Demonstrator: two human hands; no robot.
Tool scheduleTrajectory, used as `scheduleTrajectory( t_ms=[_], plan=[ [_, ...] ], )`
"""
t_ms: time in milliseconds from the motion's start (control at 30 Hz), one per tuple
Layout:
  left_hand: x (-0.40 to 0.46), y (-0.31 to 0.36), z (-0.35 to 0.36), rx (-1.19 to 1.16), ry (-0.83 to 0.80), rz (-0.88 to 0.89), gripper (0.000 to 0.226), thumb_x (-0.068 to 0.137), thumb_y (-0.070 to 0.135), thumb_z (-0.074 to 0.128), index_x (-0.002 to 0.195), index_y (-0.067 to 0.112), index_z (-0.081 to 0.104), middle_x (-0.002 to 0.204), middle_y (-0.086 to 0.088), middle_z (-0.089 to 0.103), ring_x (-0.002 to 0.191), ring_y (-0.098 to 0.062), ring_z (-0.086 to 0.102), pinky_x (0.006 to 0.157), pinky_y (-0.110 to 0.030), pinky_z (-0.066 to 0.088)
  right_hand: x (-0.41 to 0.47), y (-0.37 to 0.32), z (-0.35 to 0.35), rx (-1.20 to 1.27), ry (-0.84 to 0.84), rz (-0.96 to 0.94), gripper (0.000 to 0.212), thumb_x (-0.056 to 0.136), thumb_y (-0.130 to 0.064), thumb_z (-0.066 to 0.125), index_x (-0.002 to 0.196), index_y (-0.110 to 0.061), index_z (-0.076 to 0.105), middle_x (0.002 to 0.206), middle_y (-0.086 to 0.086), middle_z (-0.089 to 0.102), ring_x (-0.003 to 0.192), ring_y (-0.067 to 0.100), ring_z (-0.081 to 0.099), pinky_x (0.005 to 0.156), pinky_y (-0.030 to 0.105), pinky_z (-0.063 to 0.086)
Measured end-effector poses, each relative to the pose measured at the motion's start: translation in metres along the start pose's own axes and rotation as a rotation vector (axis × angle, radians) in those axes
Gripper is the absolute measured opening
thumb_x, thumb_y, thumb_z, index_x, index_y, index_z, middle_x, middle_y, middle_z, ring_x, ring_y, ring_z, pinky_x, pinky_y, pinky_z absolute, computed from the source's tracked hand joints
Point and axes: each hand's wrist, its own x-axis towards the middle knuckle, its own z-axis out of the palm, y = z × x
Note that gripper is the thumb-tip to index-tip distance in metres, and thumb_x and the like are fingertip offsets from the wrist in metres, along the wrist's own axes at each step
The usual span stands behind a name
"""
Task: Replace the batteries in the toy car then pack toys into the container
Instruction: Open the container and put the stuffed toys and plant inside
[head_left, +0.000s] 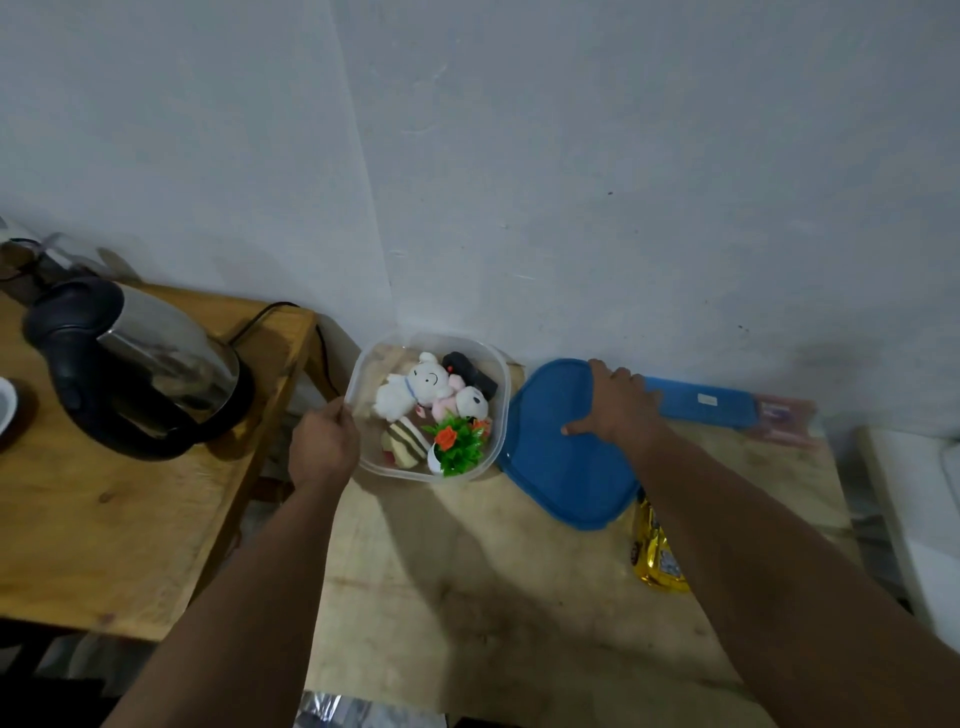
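Observation:
A clear plastic container (497, 415) stands at the far left of the light wooden table (467, 597), near the wall. Inside it lie a white plush bear (415, 387), a black toy car (470, 375), a small white and black plush (474, 401), a striped plush (408, 441) and a green plastic plant with orange flowers (460, 441). My left hand (324, 441) grips the container's left rim. Right of the container lies its blue lid (561, 467), flat on the table. My right hand (618, 402) grips the lid's far edge, thumb on top.
A steel electric kettle (150, 364) with a black handle sits on a second wooden table (104, 519) to the left, with a gap between the tables. A long blue box (701, 405) lies along the wall. A gold packet (657, 551) lies near the lid.

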Motion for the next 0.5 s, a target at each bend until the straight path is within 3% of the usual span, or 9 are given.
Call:
scheduleTrajectory(
  t_ms=[300,433,500],
  plan=[
    [-0.007,-0.008,-0.006,0.010,-0.023,-0.029,0.033,0.109,0.022,0.046,0.125,0.010,0.072,0.107,-0.018,0.073,0.095,-0.037,0.068,0.076,-0.039,0.052,0.002,-0.005,-0.002,-0.022,0.014,0.009,0.125,0.047,-0.070,0.088,0.147,-0.028,0.025,0.136,0.016,0.040,0.128,0.037,0.037,0.100,0.054,0.033],
    [-0.011,-0.009,-0.010,0.073,-0.027,-0.011,0.035,0.105,0.034,0.048,0.125,0.012,0.067,0.104,-0.017,0.067,0.089,-0.033,0.066,0.069,-0.040,0.052,-0.007,-0.004,-0.015,-0.032,0.050,0.018,0.109,0.053,-0.072,0.084,0.140,-0.025,0.037,0.133,0.014,0.042,0.124,0.035,0.043,0.100,0.054,0.035],
    [-0.017,-0.004,-0.012,0.073,-0.056,-0.026,0.032,0.106,0.029,0.049,0.127,0.011,0.065,0.107,-0.017,0.066,0.091,-0.032,0.066,0.071,-0.041,0.053,-0.009,-0.001,-0.025,0.074,0.029,-0.002,0.094,0.061,-0.065,0.084,0.136,-0.023,0.046,0.131,0.013,0.044,0.118,0.034,0.051,0.097,0.049,0.041]
  ],
)
